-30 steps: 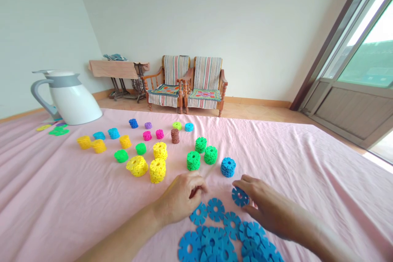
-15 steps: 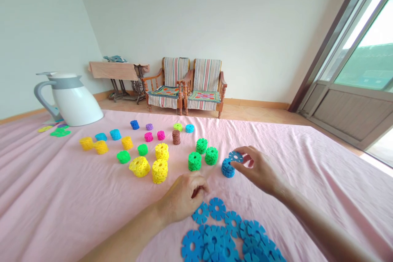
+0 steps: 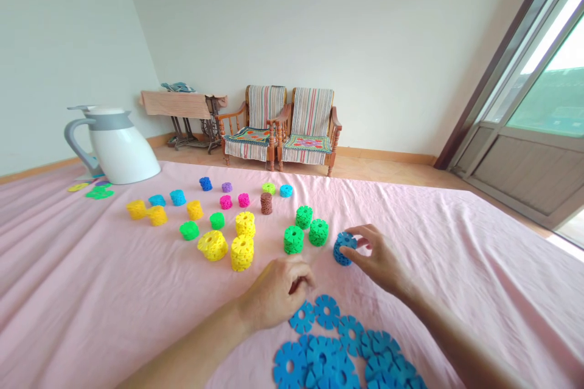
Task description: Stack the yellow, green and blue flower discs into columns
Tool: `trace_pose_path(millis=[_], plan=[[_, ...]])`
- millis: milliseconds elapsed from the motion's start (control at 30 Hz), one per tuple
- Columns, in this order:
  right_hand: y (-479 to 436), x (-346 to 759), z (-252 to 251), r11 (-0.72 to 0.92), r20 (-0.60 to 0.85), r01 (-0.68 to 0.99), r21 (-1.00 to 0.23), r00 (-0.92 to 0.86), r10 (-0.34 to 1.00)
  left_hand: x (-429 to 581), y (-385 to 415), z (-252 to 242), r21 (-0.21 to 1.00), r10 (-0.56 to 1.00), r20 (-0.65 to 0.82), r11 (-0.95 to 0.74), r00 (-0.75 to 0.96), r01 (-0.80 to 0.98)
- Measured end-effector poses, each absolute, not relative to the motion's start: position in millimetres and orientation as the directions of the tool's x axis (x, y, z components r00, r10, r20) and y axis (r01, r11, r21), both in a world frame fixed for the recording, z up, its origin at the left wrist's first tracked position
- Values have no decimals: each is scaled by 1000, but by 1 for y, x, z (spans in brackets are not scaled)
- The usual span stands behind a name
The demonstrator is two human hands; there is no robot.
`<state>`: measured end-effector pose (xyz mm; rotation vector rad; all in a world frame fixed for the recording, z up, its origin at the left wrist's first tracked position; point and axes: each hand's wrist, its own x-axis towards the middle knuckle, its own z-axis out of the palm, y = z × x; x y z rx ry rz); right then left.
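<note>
My right hand (image 3: 381,260) has its thumb and fingers round the top blue notched disc on a short stack of blue discs (image 3: 343,255). That disc lies level with the stack, and the fingertips touch its edge. My left hand (image 3: 279,293) is held low over the cloth with curled fingers, and no disc shows in it. Just beyond its fingertips lie loose blue discs, among them a single disc (image 3: 326,312) and an overlapping heap (image 3: 322,357) closest to me. Green disc stacks (image 3: 293,240) stand between the hands, farther off.
Yellow stacks (image 3: 241,253) stand left of the green ones. Smaller stacks in several colours, including a brown one (image 3: 266,203), sit farther back. A white jug (image 3: 125,152) stands far left on the pink cloth (image 3: 114,304). Two wooden chairs (image 3: 305,127) are beyond the cloth.
The blue disc in my right hand has gone from tilted above the stack to lying flat on top. My left hand is nearly unmoved. The whole view has shifted slightly.
</note>
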<state>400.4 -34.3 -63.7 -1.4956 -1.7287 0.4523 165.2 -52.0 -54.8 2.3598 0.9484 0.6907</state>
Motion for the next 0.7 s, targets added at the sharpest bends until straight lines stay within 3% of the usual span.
trace_pose_path(millis=[367, 533, 700], plan=[[-32, 402, -72, 245, 327, 665, -705, -3, 945, 165, -52, -55, 613, 728, 270, -635, 631, 471], [-50, 399, -47, 350, 433, 720, -599, -76, 898, 165, -53, -53, 617, 735, 251, -623, 630, 481], [-87, 386, -20, 437, 87, 683, -585, -483, 871, 165, -52, -54, 611, 723, 260, -637, 640, 471]])
